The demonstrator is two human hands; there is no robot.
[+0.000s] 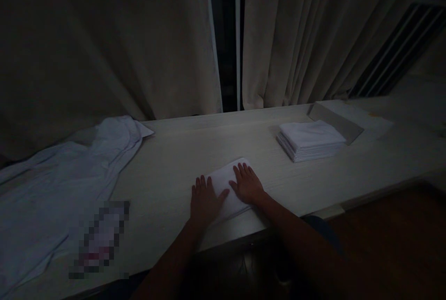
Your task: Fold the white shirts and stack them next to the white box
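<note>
A folded white cloth (226, 178) lies flat near the front edge of the pale table (195, 142). My left hand (205, 200) rests palm down on its left side, fingers spread. On its right side my right hand (248, 184) presses down, also flat with the fingers apart. Both thumbs point inward across the fabric. Whether the cloth is a garment or a towel cannot be made out in the dim light. To the right stands a neat stack of folded white cloths (311, 137).
Loose white cloths (66, 174) are heaped along the table's left side. A blurred-out object (102, 237) lies beside them. Behind the stack is a grey flat panel (336, 121) with white sheets. Beige curtains (167, 40) hang along the back edge.
</note>
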